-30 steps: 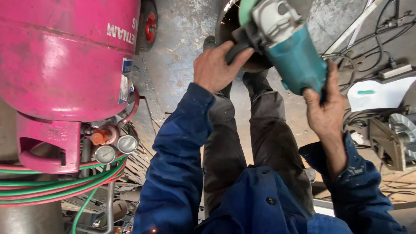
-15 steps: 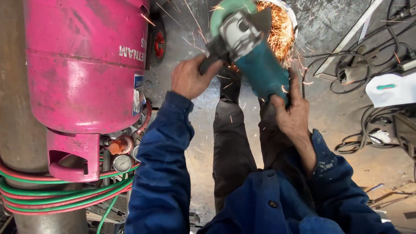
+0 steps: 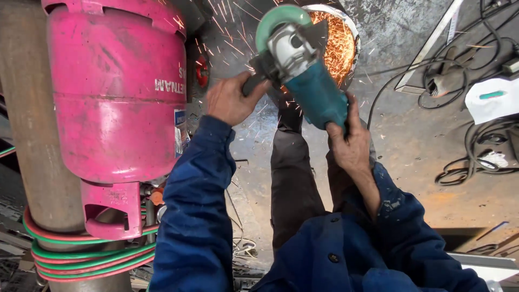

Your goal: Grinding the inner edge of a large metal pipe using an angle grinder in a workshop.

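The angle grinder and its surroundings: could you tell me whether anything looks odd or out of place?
Yes: sparks from the angle grinder fly towards the pink gas cylinder close beside it, and both hands, left hand and right hand, are bare.

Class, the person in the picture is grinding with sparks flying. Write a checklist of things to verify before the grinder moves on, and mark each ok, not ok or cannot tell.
1. Both hands on the grinder: ok. The left hand grips the side handle, the right hand the body.
2. Gloves: not ok, both hands are bare.
3. Sparks kept away from the pink gas cylinder: not ok, some streak toward it.
4. Hoses clear of sparks: ok, they coil low around the post.
5. Cables away from the feet: cannot tell.
6. Eye protection: cannot tell.
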